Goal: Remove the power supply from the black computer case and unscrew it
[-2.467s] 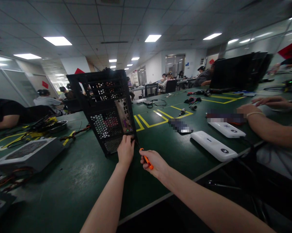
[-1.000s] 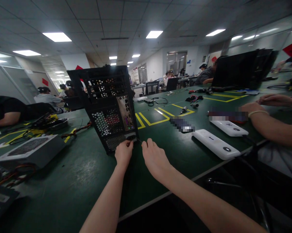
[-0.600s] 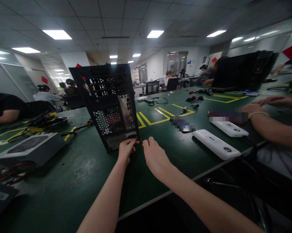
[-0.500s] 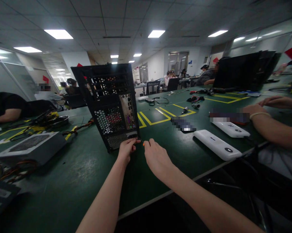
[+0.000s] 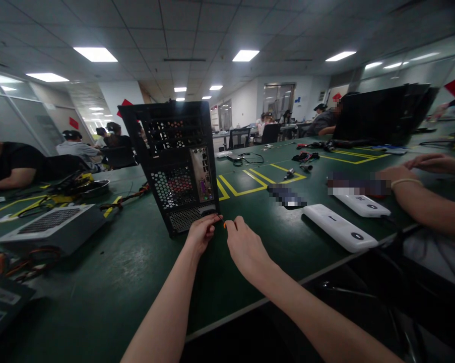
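Right hand [image 5: 244,244] gripping orange screwdriver [image 5: 224,225], left hand [image 5: 200,234] pinching computer case [image 5: 176,166] bottom edge

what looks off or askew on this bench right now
The black computer case stands on end and tilted, not flat. The left hand touches its bottom rear edge; the right hand holds an orange-handled screwdriver there. A power supply lies apart, cables loose.

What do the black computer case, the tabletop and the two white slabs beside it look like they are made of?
Computer case: likely thin sheet metal painted matt black, going by its punched round and honeycomb vent holes.
Table: a dark green mat, perhaps rubber or vinyl, with a dull sheen, scuff marks and yellow taped lines.
White slabs: probably smooth plastic with a satin finish and rounded edges; what they are is unclear.
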{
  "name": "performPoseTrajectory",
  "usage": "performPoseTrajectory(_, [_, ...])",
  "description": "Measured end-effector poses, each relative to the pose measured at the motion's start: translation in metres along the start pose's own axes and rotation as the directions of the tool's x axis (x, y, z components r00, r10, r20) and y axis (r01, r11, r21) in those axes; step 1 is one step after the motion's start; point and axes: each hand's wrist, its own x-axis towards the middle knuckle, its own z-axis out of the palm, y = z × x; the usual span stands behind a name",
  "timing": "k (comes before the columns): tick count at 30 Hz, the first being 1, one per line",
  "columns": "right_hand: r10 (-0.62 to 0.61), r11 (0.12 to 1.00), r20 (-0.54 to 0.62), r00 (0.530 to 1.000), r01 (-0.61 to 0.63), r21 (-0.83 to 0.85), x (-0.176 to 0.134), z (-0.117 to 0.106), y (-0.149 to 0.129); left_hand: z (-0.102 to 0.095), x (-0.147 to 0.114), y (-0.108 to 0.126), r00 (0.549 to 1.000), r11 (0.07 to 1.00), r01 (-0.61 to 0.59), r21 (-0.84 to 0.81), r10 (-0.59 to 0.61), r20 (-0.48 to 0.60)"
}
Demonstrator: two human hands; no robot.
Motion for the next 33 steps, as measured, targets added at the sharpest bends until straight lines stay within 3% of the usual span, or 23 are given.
performPoseTrajectory(5, [0.032, 0.999, -0.023, 0.999, -0.031, 0.040, 0.001, 0.011, 0.005, 0.001, 0.000, 0.000, 1.000, 1.000, -0.001, 0.015, 0.002, -0.020])
performPoseTrajectory(10, [0.047, 0.992, 0.022, 0.999, -0.049, 0.113, -0.002, 0.006, 0.005, 0.001, 0.000, -0.001, 1.000, 1.000, -0.009, 0.009, 0.009, -0.025])
performPoseTrajectory(15, [0.050, 0.992, -0.015, 0.999, -0.048, 0.117, -0.004, 0.005, 0.008, 0.000, 0.001, -0.003, 0.999, 1.000, -0.014, 0.013, 0.014, -0.034])
performPoseTrajectory(22, [0.114, 0.939, 0.000, 0.994, -0.107, 0.327, -0.003, 0.013, 0.013, -0.002, 0.003, -0.006, 0.999, 0.996, -0.049, 0.076, 0.050, -0.011])
performPoseTrajectory(27, [0.141, 0.932, -0.004, 0.990, -0.132, 0.338, -0.005, 0.016, 0.013, -0.001, 0.003, -0.005, 0.999, 0.995, -0.044, 0.092, 0.046, -0.015])
performPoseTrajectory(30, [0.163, 0.844, 0.051, 0.985, -0.166, 0.511, -0.002, 0.023, 0.017, 0.000, 0.001, -0.004, 0.999, 0.995, -0.042, 0.093, 0.044, -0.022])
performPoseTrajectory(33, [0.202, 0.575, 0.202, 0.958, -0.283, 0.768, 0.003, 0.030, 0.020, 0.002, 0.000, -0.003, 0.998, 0.994, -0.052, 0.099, 0.055, -0.025])
